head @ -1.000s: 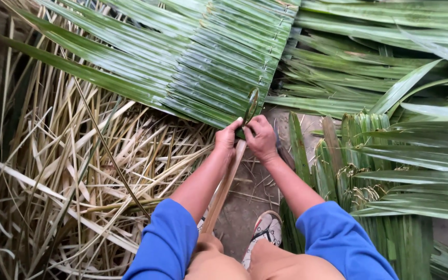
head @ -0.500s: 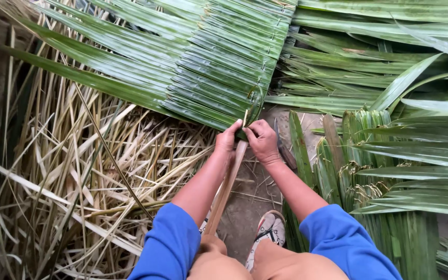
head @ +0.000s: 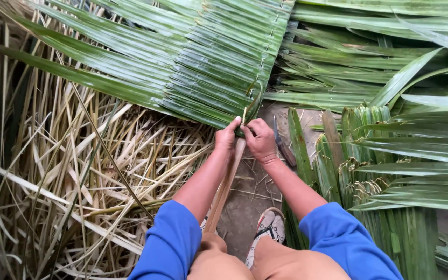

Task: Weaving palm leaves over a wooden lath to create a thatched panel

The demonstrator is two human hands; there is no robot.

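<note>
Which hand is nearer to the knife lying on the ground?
Right. The right hand sits just beside the dark-handled knife, while the left hand is farther off, across the wooden rib.

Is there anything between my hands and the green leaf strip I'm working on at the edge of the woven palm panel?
Nothing visible is. The left hand and right hand both already pinch the folded green leaf strip at the near edge of the woven green palm-leaf panel.
</note>
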